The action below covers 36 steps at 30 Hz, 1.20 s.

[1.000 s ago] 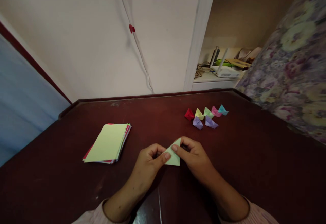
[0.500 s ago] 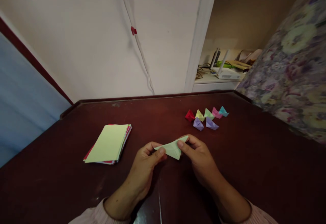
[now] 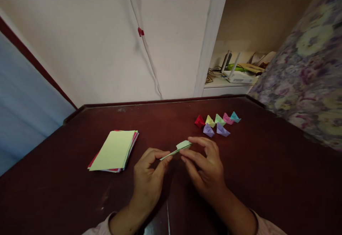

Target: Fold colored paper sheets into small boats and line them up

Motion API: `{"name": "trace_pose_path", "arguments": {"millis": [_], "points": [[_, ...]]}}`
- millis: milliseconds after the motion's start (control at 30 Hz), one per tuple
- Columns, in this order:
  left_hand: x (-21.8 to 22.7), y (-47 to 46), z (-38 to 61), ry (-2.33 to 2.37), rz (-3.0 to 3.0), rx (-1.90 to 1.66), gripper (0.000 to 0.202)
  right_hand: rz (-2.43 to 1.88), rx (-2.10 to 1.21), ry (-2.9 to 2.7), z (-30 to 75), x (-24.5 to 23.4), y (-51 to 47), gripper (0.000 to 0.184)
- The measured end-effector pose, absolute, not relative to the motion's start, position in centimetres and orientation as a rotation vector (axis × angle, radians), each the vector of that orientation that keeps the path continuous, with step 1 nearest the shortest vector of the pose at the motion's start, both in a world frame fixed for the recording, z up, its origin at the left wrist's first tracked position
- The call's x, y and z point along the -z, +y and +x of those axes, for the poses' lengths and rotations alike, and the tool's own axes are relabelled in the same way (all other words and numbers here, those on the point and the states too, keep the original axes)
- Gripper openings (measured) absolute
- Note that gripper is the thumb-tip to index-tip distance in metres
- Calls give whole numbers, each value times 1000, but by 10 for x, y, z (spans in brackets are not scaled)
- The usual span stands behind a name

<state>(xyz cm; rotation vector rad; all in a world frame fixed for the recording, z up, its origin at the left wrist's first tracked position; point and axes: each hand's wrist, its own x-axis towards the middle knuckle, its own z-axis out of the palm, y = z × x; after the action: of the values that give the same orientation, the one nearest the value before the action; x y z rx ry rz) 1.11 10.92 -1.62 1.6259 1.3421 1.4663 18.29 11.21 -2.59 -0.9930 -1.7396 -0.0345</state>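
A pale green folded paper [image 3: 183,144] is held above the table between my two hands, seen nearly edge-on with one flap standing up. My left hand [image 3: 150,173] pinches its left end between thumb and forefinger. On the other side, my right hand [image 3: 207,163] has its fingers on the right end, the forefinger at the upper corner and the other fingertips below. To the left of my hands lies a stack of coloured paper sheets [image 3: 114,151], a pale yellow one on top.
Beyond my right hand stand several small folded paper boats, among them a red one [image 3: 199,121], a blue one [image 3: 235,117] and a purple one [image 3: 222,130]. A white router [image 3: 239,77] sits on a shelf behind the dark red table [image 3: 149,119]. Floral fabric [image 3: 307,67] hangs at the right.
The folded paper has turned from showing its broad face to nearly edge-on. My right hand's fingers have shifted and spread along it; my left hand has turned its pinch on the left end.
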Motion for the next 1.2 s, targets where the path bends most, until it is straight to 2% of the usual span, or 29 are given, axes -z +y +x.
{"name": "trace_pose_path", "arguments": {"millis": [533, 1067, 1200], "points": [[18, 106, 12, 1365, 1700, -1491, 11, -1024, 121, -1788, 184, 30, 114, 17], [20, 105, 13, 1327, 1814, -1435, 9, -985, -60, -1912, 184, 26, 114, 18], [18, 107, 9, 1195, 1760, -1348, 7, -952, -101, -1964, 188, 25, 116, 19]]}}
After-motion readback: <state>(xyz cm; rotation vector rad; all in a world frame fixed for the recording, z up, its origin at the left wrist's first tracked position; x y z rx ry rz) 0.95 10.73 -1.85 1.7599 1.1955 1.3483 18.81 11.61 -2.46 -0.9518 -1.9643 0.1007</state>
